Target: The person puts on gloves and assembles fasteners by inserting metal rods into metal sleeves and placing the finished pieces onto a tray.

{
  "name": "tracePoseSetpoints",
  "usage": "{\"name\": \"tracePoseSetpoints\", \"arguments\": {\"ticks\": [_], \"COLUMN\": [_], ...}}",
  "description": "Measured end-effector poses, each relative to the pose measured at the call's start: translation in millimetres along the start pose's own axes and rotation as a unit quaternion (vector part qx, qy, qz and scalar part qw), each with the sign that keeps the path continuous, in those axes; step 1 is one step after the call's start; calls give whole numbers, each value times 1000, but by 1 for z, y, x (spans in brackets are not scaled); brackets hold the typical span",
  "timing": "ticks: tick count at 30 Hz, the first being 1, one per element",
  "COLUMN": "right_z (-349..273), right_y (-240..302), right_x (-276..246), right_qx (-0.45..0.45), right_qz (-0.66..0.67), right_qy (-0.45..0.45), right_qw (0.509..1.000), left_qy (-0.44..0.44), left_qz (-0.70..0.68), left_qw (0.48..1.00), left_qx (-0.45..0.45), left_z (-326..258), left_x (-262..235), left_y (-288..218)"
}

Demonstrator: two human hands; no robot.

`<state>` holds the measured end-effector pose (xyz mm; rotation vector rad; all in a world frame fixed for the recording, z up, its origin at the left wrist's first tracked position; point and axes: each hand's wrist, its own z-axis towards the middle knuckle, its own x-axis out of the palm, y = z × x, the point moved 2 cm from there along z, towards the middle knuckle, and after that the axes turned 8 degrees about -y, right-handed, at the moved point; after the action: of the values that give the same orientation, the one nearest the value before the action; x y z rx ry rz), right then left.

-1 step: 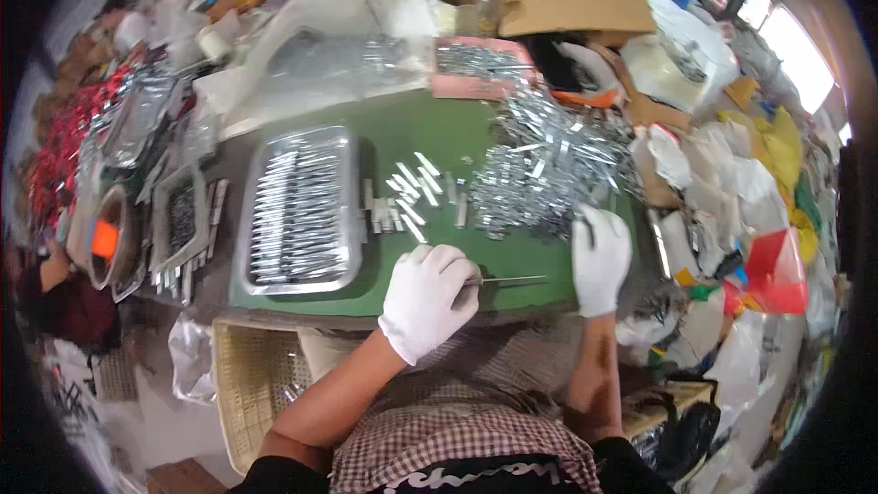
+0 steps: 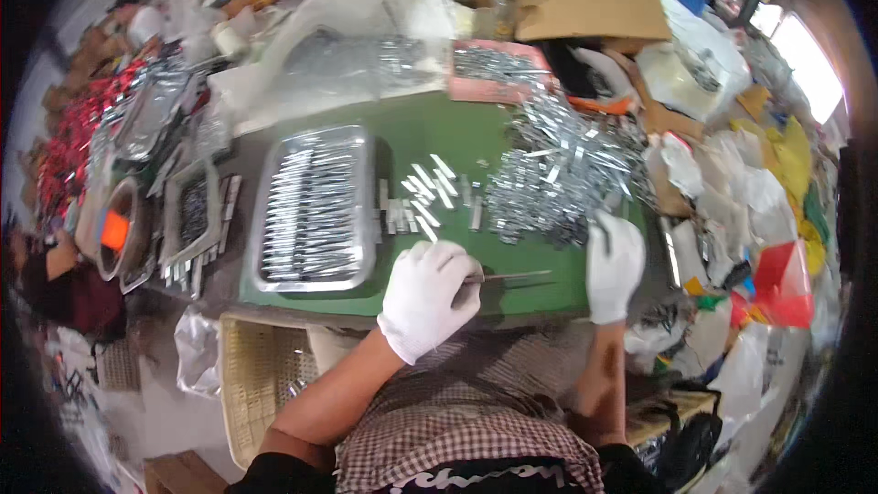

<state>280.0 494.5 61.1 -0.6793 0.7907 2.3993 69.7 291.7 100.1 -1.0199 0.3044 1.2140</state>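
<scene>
My left hand (image 2: pixel 430 297), in a white glove, is closed round a thin, pointed metal tool (image 2: pixel 517 275). The tool reaches right, low over the green tabletop (image 2: pixel 412 133); its grip is hidden in the fist. Just beyond that hand lie several loose, shiny metal strips (image 2: pixel 428 187). My right hand (image 2: pixel 615 265), gloved as well, rests at the near right edge of a big heap of small silvery metal pieces (image 2: pixel 558 174). Its fingers point away from me, with a gap beside the thumb, and nothing shows in them.
On the left, a clear tray (image 2: pixel 368 210) holds rows of shiny metal parts. Farther left are small containers (image 2: pixel 218 206), one with dark bits. A pink box (image 2: pixel 466 87) of metal pieces, a cardboard box (image 2: pixel 594 9) and plastic bags (image 2: pixel 768 183) crowd the far and right sides.
The whole view has shifted slightly, so the scene sits a little farther right. Both hands keep about the same places over the table.
</scene>
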Motion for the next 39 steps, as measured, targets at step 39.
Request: {"name": "tracePoseSetpoints", "arguments": {"ticks": [39], "right_z": [3], "right_y": [6], "right_x": [-14], "right_qx": [-106], "right_qz": [50], "right_qy": [13], "right_qw": [993], "left_qy": [-22], "left_qz": [303], "left_qw": [919], "left_qx": [-249], "left_z": [55], "left_x": [-90], "left_y": [237]}}
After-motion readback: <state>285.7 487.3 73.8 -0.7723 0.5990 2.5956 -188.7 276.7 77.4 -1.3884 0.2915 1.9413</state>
